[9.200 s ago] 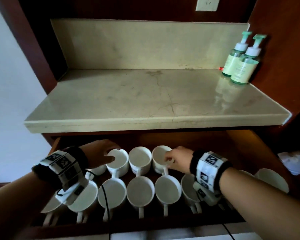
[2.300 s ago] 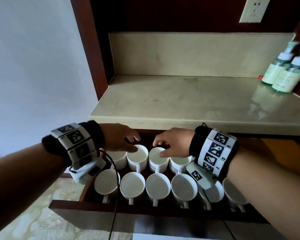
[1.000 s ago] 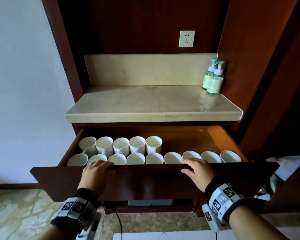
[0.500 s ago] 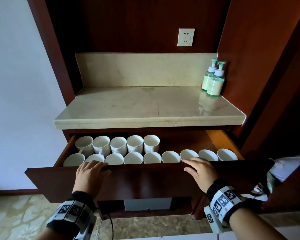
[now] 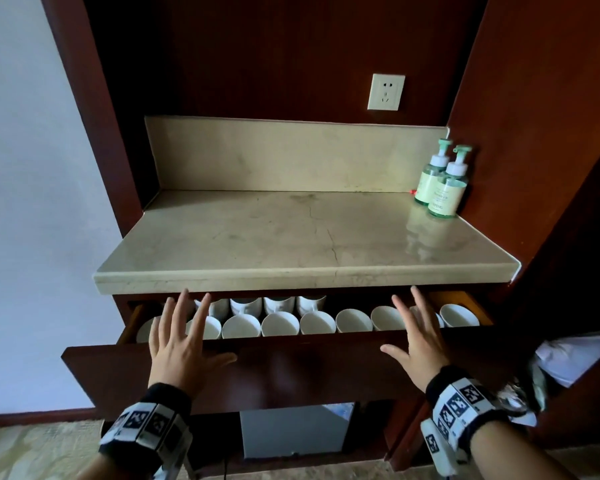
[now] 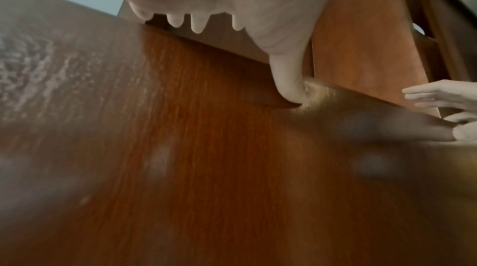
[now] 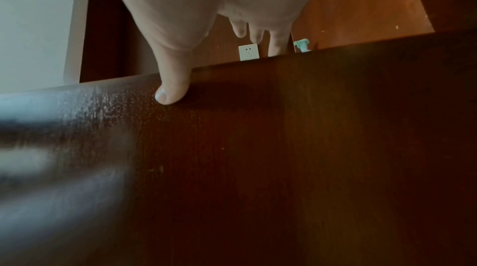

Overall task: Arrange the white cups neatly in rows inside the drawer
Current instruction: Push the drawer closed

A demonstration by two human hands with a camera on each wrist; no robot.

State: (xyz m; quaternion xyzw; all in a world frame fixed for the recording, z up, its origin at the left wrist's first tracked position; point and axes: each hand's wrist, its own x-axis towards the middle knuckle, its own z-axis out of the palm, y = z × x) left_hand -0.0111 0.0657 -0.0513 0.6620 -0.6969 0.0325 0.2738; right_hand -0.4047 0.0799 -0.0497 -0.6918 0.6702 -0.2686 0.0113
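Straight, spread fingers of the left hand (image 5: 181, 344) and right hand (image 5: 418, 341) are laid flat on the drawer (image 5: 291, 372) front, nothing gripped; at 12 o'clock from them, white cups (image 5: 279, 323) are seen in two rows, so only closing is judged left

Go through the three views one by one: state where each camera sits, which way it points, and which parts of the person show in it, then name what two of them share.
Head: worn on the head, looking forward and down at the drawer, the white cups and the counter; left hand, right hand and both wristbands show.
Left wrist: under the left palm, looking along the drawer front; its own thumb and fingertips show, with the right hand's fingers at the right edge.
Right wrist: under the right palm, facing the drawer front; its own thumb and fingers show.
Shared: head and right wrist both show the wall socket.
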